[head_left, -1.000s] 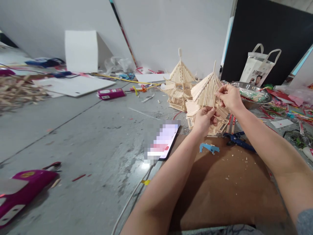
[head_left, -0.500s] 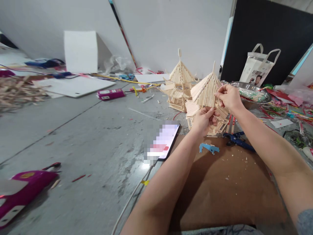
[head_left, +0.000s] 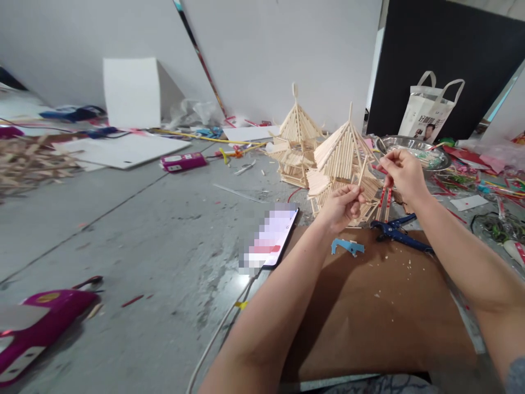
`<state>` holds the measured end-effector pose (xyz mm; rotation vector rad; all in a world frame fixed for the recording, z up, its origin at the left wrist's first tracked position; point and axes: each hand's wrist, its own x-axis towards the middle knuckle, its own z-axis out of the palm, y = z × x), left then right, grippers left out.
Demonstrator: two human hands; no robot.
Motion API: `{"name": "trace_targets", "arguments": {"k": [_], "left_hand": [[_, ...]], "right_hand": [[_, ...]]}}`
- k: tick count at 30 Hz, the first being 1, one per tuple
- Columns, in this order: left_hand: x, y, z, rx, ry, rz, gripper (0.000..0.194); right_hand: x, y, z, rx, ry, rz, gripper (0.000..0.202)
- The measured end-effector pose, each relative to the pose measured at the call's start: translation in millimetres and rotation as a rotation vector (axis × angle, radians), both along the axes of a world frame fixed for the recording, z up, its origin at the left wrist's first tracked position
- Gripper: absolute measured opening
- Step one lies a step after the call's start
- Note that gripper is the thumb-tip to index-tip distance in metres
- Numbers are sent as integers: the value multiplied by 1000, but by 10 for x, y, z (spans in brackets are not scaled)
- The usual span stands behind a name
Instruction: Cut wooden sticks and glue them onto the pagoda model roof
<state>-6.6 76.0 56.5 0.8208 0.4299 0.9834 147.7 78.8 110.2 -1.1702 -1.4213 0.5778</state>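
A brown sheet (head_left: 381, 328) lies before the person. Just beyond it stands the nearer stick pavilion (head_left: 340, 150) with a pointed roof; behind it, to the left, is the other stick pavilion (head_left: 296, 128). The right hand (head_left: 404, 171), beside the nearer roof, has its fingers bent inward; whether they grip something, I cannot tell. The left hand (head_left: 341, 207) pinches a thin wooden stick (head_left: 363, 169), tilted upward before this roof.
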Motion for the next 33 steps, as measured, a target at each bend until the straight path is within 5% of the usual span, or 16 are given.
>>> {"name": "trace_targets", "arguments": {"k": [8,14,17,23,29,33], "left_hand": [[111,-163,12,-77,198,-274,7],[198,-397,-34,-93,274,-294,7],[186,-498,-135,-101,308,-275,8],[93,-647,-395,-131,374,-102,16],[14,-674,-555,-79,450,-17,23],[3,-646,-553,-38,457,25,24]], "right_hand": [[289,-571,-409,-264,190,237,39],[601,-732,-686,-316,208,172,37],[870,-716,-848,-303,30,35,31],[1348,-695,-1071,-361,-667,-333,18],[1551,-670,-1098,-352,-916,-428,22],[1379,-675,-1119,-243,-966,-429,27]]}}
